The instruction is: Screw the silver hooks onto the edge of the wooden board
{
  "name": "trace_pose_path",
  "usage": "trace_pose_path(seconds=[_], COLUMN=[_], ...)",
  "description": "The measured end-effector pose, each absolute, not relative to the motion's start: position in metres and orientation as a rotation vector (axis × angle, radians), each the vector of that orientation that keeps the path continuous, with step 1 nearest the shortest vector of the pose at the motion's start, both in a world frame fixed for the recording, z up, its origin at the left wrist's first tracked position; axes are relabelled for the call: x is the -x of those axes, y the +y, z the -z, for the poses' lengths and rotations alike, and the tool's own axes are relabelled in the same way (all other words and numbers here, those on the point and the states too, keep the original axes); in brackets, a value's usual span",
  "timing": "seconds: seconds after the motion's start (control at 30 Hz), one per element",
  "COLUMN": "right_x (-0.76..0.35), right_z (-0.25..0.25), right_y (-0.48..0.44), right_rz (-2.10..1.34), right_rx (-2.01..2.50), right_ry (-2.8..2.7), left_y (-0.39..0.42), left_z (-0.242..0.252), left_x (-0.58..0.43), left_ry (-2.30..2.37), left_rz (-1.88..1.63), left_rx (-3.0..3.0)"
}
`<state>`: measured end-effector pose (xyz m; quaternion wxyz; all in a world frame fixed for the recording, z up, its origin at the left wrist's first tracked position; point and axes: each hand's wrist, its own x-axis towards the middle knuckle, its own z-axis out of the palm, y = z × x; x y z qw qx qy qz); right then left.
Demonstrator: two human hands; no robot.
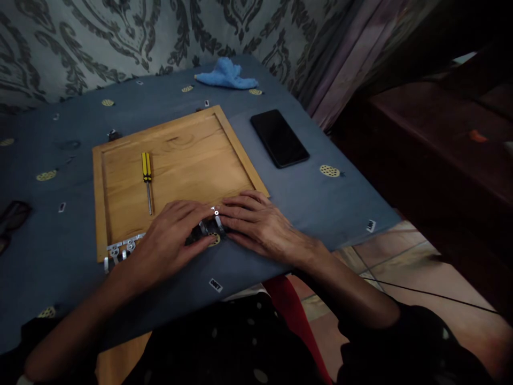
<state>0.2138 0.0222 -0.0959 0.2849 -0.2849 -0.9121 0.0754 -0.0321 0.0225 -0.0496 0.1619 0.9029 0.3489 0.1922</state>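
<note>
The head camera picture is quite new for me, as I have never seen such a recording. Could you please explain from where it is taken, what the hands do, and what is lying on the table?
There is no machine here. A person wears one camera on the head, looking forward and down, so you see their own bare hands: the left hand and the right hand.

On the blue table lies a wooden board with a raised border. A yellow and black screwdriver rests on it. To its right is a dark phone, and farther back a blue cloth.

Both hands meet over metal pieces at the board's near edge. The fingers hide much there, so I cannot tell how firmly anything is held.
</note>
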Motion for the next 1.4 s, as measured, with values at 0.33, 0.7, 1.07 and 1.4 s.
trace_pose_path(seconds=[0.33, 0.7, 1.07, 1.4], right_x=[-0.2147, -0.2144, -0.2139, -0.2130], right_z=[0.0939, 0.0906, 0.0938, 0.0937], right_y=[0.0216, 0.0203, 0.0218, 0.0226], right_rz=[-0.209, -0.222, -0.251, -0.215], right_rx=[0.771, 0.793, 0.788, 0.766], right_ry=[-2.454, -2.478, -2.479, -2.465], left_y=[0.0222, 0.0222, 0.0223, 0.0229], left_z=[0.0502, 0.0495, 0.0509, 0.0513], left_x=[0.0316, 0.0310, 0.0310, 0.0333], left_ry=[0.993, 0.987, 0.950, 0.967], left_rz=[-0.530, -0.537, -0.577, -0.562], left_rx=[-2.617, -2.632, -2.656, -2.592])
